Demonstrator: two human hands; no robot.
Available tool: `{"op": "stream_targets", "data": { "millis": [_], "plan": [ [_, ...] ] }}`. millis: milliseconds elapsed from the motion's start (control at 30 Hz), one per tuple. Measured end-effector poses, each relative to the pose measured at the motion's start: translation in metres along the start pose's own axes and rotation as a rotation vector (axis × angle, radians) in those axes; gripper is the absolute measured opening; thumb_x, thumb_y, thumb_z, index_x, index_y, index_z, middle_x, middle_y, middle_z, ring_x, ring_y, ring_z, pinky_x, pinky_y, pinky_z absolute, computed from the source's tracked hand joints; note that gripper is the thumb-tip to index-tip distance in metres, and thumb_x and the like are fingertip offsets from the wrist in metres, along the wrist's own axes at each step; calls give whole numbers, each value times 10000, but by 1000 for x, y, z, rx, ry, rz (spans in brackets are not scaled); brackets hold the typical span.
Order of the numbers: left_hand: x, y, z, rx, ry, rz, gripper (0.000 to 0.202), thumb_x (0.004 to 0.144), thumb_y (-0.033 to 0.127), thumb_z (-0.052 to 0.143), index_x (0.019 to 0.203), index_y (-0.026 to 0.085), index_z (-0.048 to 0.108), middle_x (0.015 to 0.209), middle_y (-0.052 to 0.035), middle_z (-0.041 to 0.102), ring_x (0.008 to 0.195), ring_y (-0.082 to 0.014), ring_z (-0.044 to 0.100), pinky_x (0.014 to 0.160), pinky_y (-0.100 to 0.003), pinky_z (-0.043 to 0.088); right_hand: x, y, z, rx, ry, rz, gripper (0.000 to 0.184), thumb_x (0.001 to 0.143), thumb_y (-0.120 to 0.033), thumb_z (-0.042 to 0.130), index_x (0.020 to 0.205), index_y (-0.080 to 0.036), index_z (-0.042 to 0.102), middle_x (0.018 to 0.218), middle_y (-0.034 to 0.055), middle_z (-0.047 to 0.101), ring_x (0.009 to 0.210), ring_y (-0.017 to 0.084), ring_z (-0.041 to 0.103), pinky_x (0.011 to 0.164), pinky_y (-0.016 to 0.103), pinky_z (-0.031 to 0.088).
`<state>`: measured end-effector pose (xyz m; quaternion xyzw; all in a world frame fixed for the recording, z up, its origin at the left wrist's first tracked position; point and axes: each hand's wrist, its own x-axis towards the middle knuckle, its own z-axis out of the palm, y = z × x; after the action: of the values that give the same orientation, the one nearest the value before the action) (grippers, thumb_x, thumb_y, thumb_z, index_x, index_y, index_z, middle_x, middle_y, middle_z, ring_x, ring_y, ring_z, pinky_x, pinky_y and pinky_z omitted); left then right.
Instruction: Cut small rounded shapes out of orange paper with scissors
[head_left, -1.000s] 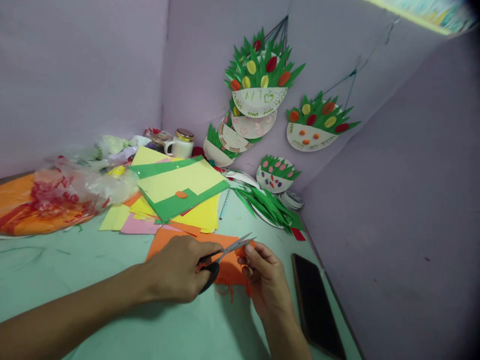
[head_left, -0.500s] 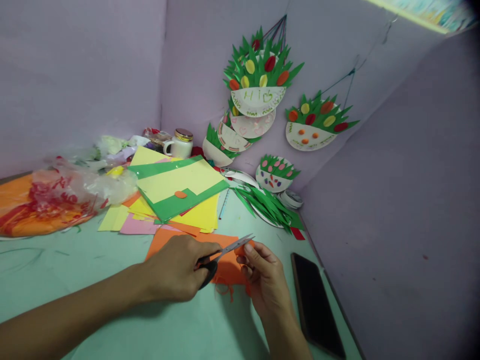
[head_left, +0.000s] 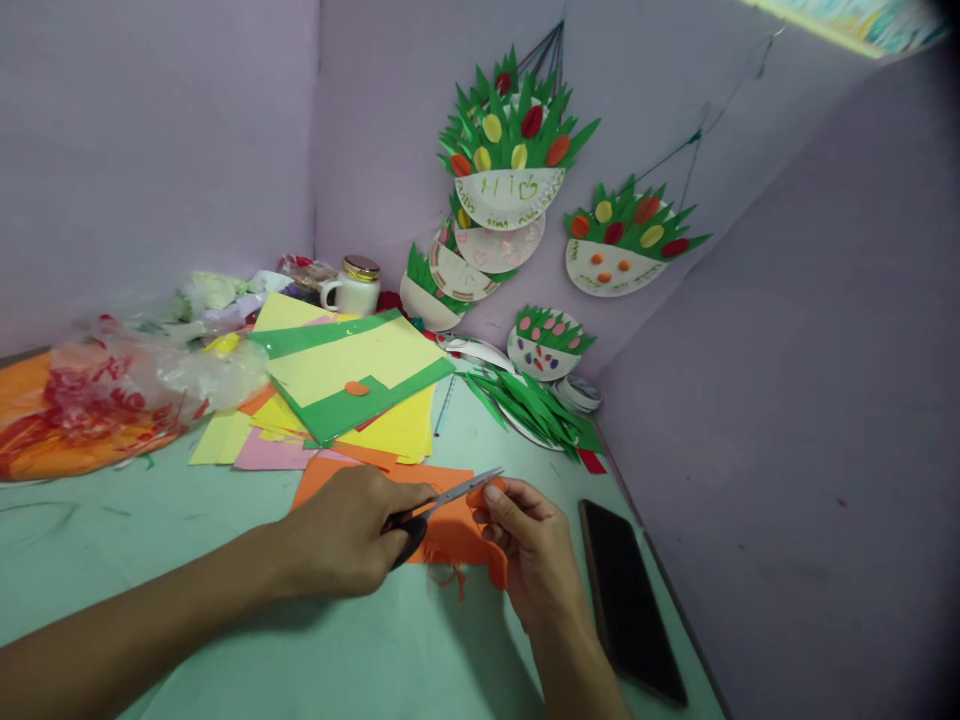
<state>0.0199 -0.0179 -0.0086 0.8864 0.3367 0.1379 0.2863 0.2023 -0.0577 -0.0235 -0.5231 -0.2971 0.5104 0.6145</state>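
Black-handled scissors [head_left: 442,498] are gripped in my left hand [head_left: 349,532], thumb and fingers through the handles. Their blades are nearly closed and point right, along the upper edge of a small orange paper piece [head_left: 480,494]. My right hand [head_left: 529,530] pinches that piece between thumb and fingers; part of it is hidden by them. Beneath both hands an orange paper sheet [head_left: 457,540] lies on the table, with thin orange scraps [head_left: 454,578] at its near edge. A small orange oval [head_left: 356,388] rests on the stack of coloured paper.
Stacked coloured paper [head_left: 352,370] lies beyond my hands, with a plastic bag [head_left: 142,385] on the left and a lidded mug [head_left: 356,288] behind. Green paper strips [head_left: 525,405] lie back right. A black phone [head_left: 630,600] is right of my right hand. Paper-plate baskets [head_left: 510,195] hang on the wall.
The scissor blades have closed further, and the orange piece is tilted slightly differently in my right hand. The whole view has shifted a little.
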Motion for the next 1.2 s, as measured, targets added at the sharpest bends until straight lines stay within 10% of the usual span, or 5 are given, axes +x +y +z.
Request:
{"op": "stream_targets", "data": {
  "millis": [1200],
  "plan": [
    [2,-10,-17,132,-119,23,77,657,127,388,653,204,387,562,32,515,516,-113,443,526,-221,281,4,-14,-11,-316,-78,-114,108,568,-273,724,567,-176,676,547,2,652,538,125,544,564,247,398]
  ]
}}
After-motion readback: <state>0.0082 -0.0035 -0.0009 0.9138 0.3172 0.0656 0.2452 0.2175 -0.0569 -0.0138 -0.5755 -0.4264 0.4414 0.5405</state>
